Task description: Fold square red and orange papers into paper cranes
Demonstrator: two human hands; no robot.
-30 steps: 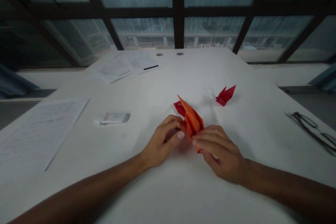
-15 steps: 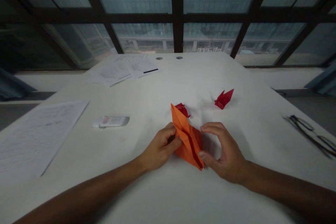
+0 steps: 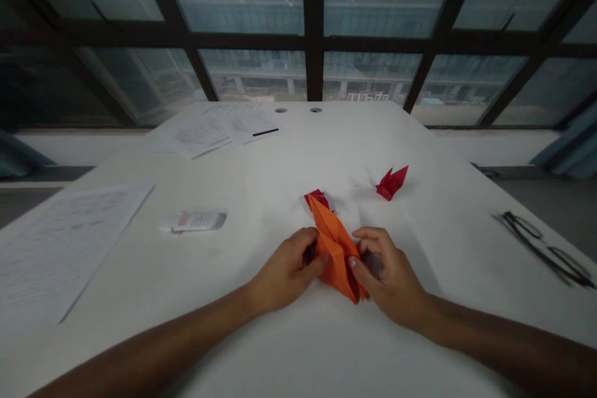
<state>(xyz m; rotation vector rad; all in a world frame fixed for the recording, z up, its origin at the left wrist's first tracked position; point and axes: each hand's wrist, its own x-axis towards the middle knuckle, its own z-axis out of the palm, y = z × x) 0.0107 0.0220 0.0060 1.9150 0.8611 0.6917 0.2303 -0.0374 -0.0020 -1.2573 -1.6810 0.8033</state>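
A folded piece of orange paper (image 3: pixel 336 252) is held just above the white table, its pointed end toward the window. My left hand (image 3: pixel 291 270) pinches its left side between thumb and fingers. On the right side, my right hand (image 3: pixel 387 277) has its thumb pressed on the orange folds, with its curled fingers behind the edge. Just beyond the orange point lies a red folded paper (image 3: pixel 318 199), partly covered by it. Another red folded paper (image 3: pixel 392 183) rests farther back on the right.
On the white table (image 3: pixel 345 143), a white packet (image 3: pixel 199 221) lies to the left, beside a printed sheet (image 3: pixel 69 249). More printed papers (image 3: pixel 209 127) are at the back left. Black-framed glasses (image 3: pixel 545 249) lie at the right edge.
My right hand has closed in on the orange paper, its thumb now resting on the folds. The view has shifted slightly, so the table things appear a little lower.
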